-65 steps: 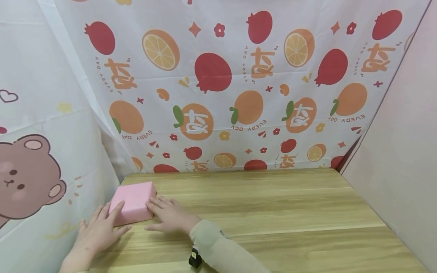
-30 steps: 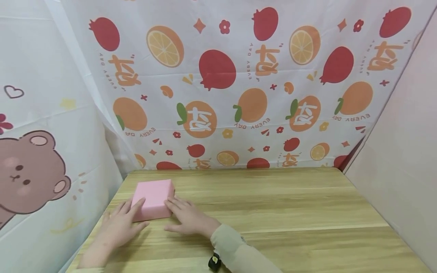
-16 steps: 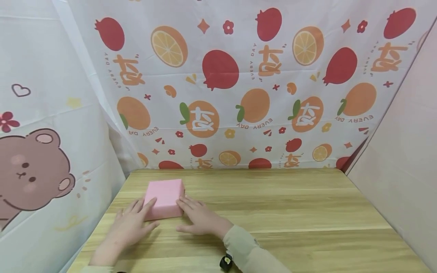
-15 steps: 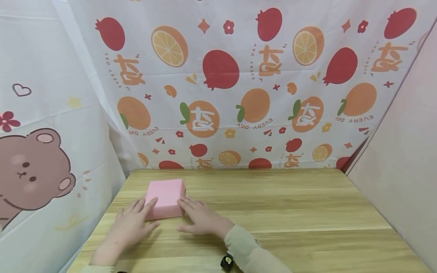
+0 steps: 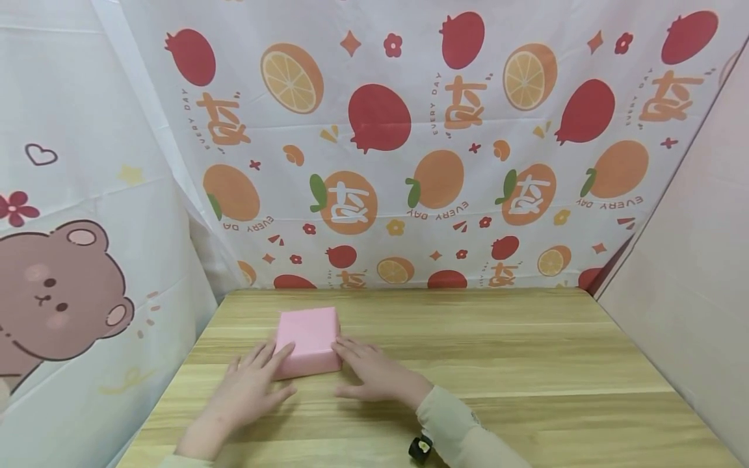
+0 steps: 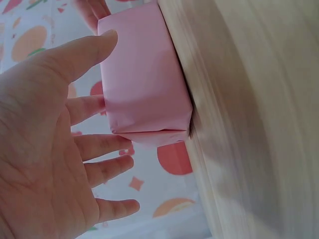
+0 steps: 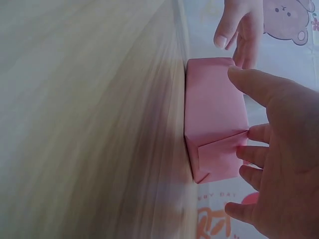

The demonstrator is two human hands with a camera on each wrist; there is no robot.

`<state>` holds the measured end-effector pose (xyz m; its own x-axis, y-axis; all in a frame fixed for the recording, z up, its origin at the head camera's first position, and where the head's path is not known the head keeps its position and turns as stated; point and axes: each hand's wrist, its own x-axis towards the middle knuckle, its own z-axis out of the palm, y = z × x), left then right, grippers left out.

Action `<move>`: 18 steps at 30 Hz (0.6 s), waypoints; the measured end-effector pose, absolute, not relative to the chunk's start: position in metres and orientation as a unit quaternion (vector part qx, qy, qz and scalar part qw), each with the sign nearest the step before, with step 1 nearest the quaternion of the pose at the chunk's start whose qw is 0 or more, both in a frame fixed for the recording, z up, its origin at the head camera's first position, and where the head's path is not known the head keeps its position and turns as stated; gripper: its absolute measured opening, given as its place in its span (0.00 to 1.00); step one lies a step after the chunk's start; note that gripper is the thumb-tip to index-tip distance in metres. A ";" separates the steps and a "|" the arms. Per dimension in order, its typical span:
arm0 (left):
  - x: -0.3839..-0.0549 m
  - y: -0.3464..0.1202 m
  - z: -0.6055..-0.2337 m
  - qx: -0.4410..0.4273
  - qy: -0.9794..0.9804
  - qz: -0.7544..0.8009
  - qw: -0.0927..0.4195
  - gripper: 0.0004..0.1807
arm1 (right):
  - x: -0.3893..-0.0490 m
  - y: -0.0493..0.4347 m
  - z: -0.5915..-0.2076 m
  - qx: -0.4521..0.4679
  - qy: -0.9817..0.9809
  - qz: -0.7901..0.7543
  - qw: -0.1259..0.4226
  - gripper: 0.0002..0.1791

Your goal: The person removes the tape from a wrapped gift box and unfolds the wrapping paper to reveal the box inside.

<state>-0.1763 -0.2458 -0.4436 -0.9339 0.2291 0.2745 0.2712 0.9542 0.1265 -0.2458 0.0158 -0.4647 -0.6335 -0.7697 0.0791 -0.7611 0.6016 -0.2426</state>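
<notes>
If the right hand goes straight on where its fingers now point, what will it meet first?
Most likely the pink box: the right hand seems to touch its right side, though depth makes contact hard to confirm.

Plain pink box [image 5: 307,337], yellow-brown wood-grain table [image 5: 497,364], red-and-orange fruit-patterned white curtain [image 5: 389,185]

Left hand [image 5: 247,391] and right hand [image 5: 380,375] are both outspread.
</notes>
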 end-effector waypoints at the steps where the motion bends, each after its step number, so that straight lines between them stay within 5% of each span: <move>1: -0.176 -0.244 -0.444 -0.132 -0.979 -0.084 0.130 0.41 | -0.245 0.019 -0.465 -0.427 0.895 -0.126 0.016 0.47; 18: -0.183 -0.201 -0.443 -0.187 -0.974 -0.076 0.107 0.41 | -0.238 0.082 -0.462 -0.399 0.904 -0.151 0.017 0.45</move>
